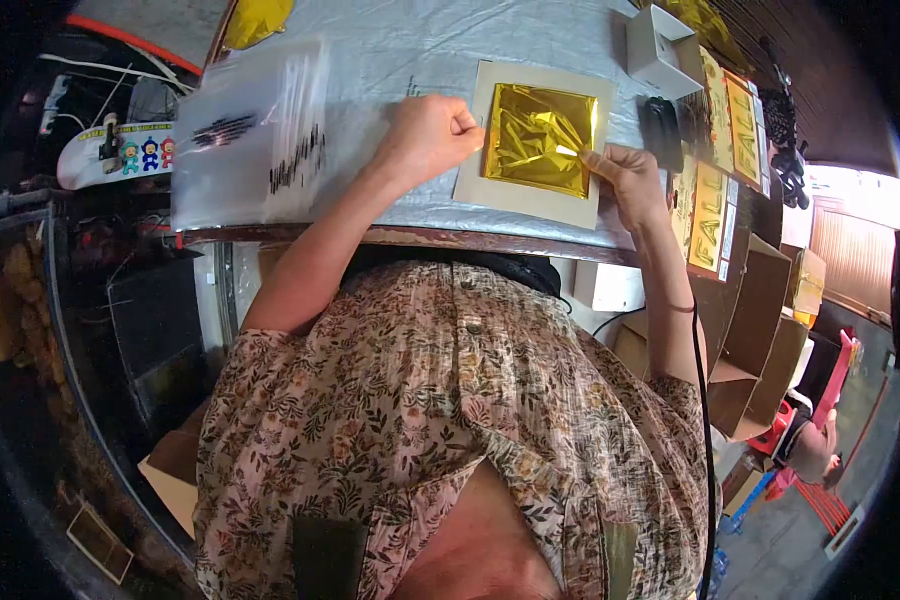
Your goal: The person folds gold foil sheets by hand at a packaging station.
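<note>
A crinkled, shiny gold foil sheet (542, 142) lies over a larger beige card (525, 201) on the covered table. At the foil's left edge is my left hand (432, 135), with its fingers curled closed; whether it pinches anything is hidden. My right hand (628, 182) grips the foil's lower right edge between thumb and fingers. Left of my left hand rests a stack of clear plastic bags (255, 150) with dark print.
The table (380, 55) has a silvery cover. On its right side are a white open box (663, 50), a black object (661, 130) and yellow-and-red printed packs (710, 215). More gold material (258, 22) lies at the far left. Another person (812, 445) is at the far right.
</note>
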A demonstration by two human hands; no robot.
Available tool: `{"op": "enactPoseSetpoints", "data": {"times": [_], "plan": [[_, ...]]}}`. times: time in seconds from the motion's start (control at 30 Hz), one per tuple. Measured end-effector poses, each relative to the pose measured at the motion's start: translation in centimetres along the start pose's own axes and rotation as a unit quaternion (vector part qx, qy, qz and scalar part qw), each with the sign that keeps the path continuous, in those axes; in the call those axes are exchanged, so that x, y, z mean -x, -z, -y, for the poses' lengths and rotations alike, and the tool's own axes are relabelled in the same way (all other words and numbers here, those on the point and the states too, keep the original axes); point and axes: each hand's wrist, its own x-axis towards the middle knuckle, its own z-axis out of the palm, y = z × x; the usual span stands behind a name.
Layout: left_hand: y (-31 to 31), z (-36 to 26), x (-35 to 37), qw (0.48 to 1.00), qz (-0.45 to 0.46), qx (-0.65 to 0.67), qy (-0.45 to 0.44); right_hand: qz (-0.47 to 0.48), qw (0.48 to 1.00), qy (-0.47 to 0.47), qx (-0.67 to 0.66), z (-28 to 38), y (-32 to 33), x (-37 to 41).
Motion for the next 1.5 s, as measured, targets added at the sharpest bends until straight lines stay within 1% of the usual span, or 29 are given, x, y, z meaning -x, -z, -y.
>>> {"op": "enactPoseSetpoints", "data": {"times": [0.07,0.13,0.2,0.33,0.4,0.43,0.5,0.57,0.63,0.67,0.73,0.77,0.8,0.9,0.93,1.0,1.03,1.1,1.13,1.17,1.2,1.23,1.27,1.3,1.33,1.37,1.4,1.43,1.5], "plan": [[0.1,-0.4,0.0,1.0,-0.006,0.009,0.008,0.005,1.0,-0.007,-0.007,0.4,-0.5,-0.1],[0.2,-0.4,0.0,1.0,-0.012,0.019,0.02,-0.013,1.0,-0.024,-0.011,0.7,-1.2,-0.1],[0.1,-0.2,0.0,1.0,-0.025,0.005,-0.003,-0.012,0.999,-0.03,-0.014,0.8,-1.8,-0.1],[0.7,-0.5,0.1,1.0,-0.013,-0.015,0.011,-0.005,0.998,-0.048,-0.036,1.4,-2.7,-0.3],[0.1,1.1,0.1,0.984,-0.092,-0.119,-0.099,0.006,0.998,-0.056,-0.033,1.8,-2.7,-0.5],[-0.3,1.8,0.1,0.984,-0.094,-0.118,-0.096,0.014,0.997,-0.065,-0.032,1.9,-2.7,-0.6],[-0.8,3.1,-0.1,0.97,-0.152,-0.057,-0.183,0.005,0.997,-0.065,-0.04,1.9,-3.8,-0.7],[-0.8,3.0,0.3,0.969,-0.164,-0.068,-0.17,-0.005,0.997,-0.065,-0.05,1.4,-4.1,-1.1],[-0.8,2.8,0.5,0.968,-0.179,-0.081,-0.158,0.038,0.996,-0.072,-0.048,0.9,-4.0,-2.1],[-0.7,2.6,0.5,0.97,-0.182,-0.068,-0.147,0.04,0.996,-0.07,-0.047,0.9,-4.3,-2.1],[-0.4,2.3,0.6,0.971,-0.189,-0.057,-0.137,0.022,0.994,-0.084,-0.069,1.1,-5.6,-2.1],[-0.3,2.1,0.8,0.969,-0.189,-0.087,-0.132,0.025,0.994,-0.081,-0.067,1.3,-6.2,-2.2],[-0.2,2.0,0.8,0.967,-0.188,-0.117,-0.127,0.025,0.995,-0.064,-0.074,1.3,-6.8,-2.4],[-0.1,2.3,0.0,0.964,-0.197,-0.114,-0.141,0.011,0.995,-0.026,-0.098,0.5,-7.9,-3.1],[0.2,2.0,0.0,0.963,-0.201,-0.115,-0.14,0.014,0.995,-0.023,-0.097,0.3,-7.8,-3.3],[0.7,1.1,0.0,0.956,-0.211,-0.146,-0.144,-0.021,0.996,-0.038,-0.076,0.5,-7.5,-3.7],[1.2,0.5,0.1,0.953,-0.219,-0.148,-0.147,-0.018,0.997,-0.03,-0.074,1.2,-7.6,-3.4],[2.0,-0.9,0.5,0.914,-0.328,-0.108,-0.212,-0.049,0.99,-0.018,-0.133,2.6,-7.3,-1.9],[2.6,-1.1,1.0,0.9,-0.374,-0.088,-0.209,-0.05,0.99,-0.005,-0.132,2.3,-6.5,-2.1],[3.1,-1.0,1.6,0.883,-0.416,-0.066,-0.207,-0.051,0.983,-0.001,-0.176,1.0,-5.3,-2.8],[3.0,-0.6,2.2,0.861,-0.477,0.007,-0.176,-0.053,0.974,0.002,-0.222,0.4,-4.4,-3.0],[2.7,0.3,2.4,0.832,-0.529,0.08,-0.143,-0.069,0.969,0.026,-0.237,0.9,-4.5,-2.5],[1.9,1.9,2.2,0.831,-0.529,0.082,-0.152,-0.072,0.968,0.034,-0.239,1.6,-4.5,-2.0],[1.0,4.0,2.2,0.788,-0.497,0.353,-0.087,-0.079,0.963,0.052,-0.254,2.2,-4.7,-1.4],[1.0,4.0,2.1,0.682,-0.425,0.595,-0.014,-0.084,0.957,0.069,-0.267,2.7,-4.9,-0.9],[0.6,3.9,1.6,0.681,-0.429,0.594,-0.016,-0.076,0.957,0.076,-0.268,3.1,-5.1,-0.5],[-0.4,3.5,0.7,0.641,-0.292,0.71,0.002,-0.069,0.958,0.075,-0.267,3.1,-5.3,-0.4],[-1.1,2.5,-0.1,0.579,-0.145,0.802,0.02,-0.065,0.963,0.08,-0.249,3.1,-5.7,-0.2],[-1.8,0.2,-1.4,0.505,-0.043,0.862,0.006,-0.054,0.971,0.097,-0.214,3.4,-6.6,0.4]]}}
